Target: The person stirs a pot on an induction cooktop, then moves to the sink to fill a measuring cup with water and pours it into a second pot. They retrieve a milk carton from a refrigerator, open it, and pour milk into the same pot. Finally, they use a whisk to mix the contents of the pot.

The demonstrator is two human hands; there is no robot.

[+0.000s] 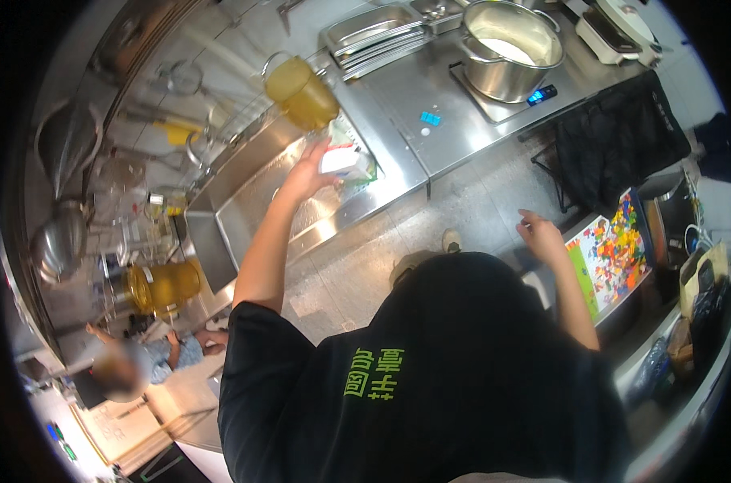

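Note:
My left hand reaches out over a stainless steel sink, its fingers and thumb around a white carton at the sink's right rim. A green-and-white pack or cloth, not clear in kind, lies partly beneath the carton. Just beyond it stands a translucent yellow pitcher with a handle. Holding nothing, my right hand hangs over the floor with its fingers loosely bent and apart. Near that wrist is a white panel covered in small multicoloured pieces; whether they are loose or printed cannot be told.
A steel stockpot with white contents stands on a flat base beside a blue-lit display. Stacked steel trays, a small blue object and a white cap share the counter. An amber container and another person are at left.

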